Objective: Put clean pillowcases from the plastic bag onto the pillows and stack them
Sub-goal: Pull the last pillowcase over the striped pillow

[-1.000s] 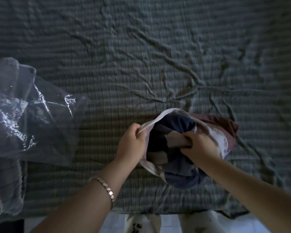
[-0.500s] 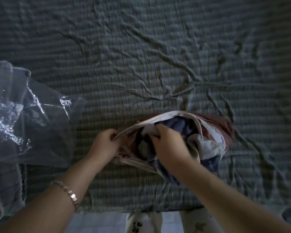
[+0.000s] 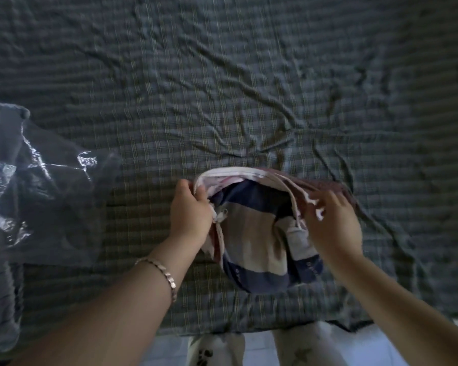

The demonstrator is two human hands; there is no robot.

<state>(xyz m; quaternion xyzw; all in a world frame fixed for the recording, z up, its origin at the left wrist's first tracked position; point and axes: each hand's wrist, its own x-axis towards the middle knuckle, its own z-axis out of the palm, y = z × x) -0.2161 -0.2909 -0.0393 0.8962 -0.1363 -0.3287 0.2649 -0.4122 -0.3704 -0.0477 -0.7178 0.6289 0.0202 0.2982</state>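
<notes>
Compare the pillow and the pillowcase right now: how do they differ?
Look: the pillow is striped navy and beige; the pillowcase has a white rim and reddish outside.
Pose: the pillow's near end sticks out toward the person; the pillowcase is bunched round its far end.
Grip: the left hand and right hand hold the pillowcase rim, not the pillow.
Both rest on the checked bedsheet.

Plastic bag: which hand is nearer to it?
Left. The left hand grips the pillowcase rim, bedsheet between it and the plastic bag; the right hand holds the opposite rim, beyond the pillow.
</notes>
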